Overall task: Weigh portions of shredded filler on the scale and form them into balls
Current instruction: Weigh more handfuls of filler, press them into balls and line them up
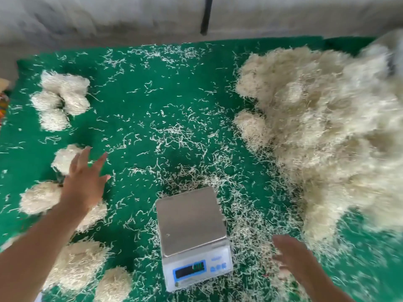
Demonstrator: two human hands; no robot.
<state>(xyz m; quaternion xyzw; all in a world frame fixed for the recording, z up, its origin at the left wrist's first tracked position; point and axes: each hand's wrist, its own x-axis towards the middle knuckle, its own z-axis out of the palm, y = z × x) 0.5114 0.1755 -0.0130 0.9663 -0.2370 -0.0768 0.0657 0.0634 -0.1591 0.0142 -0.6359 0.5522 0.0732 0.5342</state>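
Head view: my left hand (84,184) is spread flat, holding nothing, above the formed balls (41,200) at the left of the green surface (139,110). My right hand (292,256), blurred, appears open beside the bare-platform scale (192,232). The filler pile (322,131) lies right.

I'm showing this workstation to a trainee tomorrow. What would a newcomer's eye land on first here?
First, the huge fluffy heap of cream shredded filler filling the right side of the green mat. Next, the small silver digital scale at front centre, its steel platform bare. Then the rounded cream filler balls clustered along the left, where the open left hand reaches.
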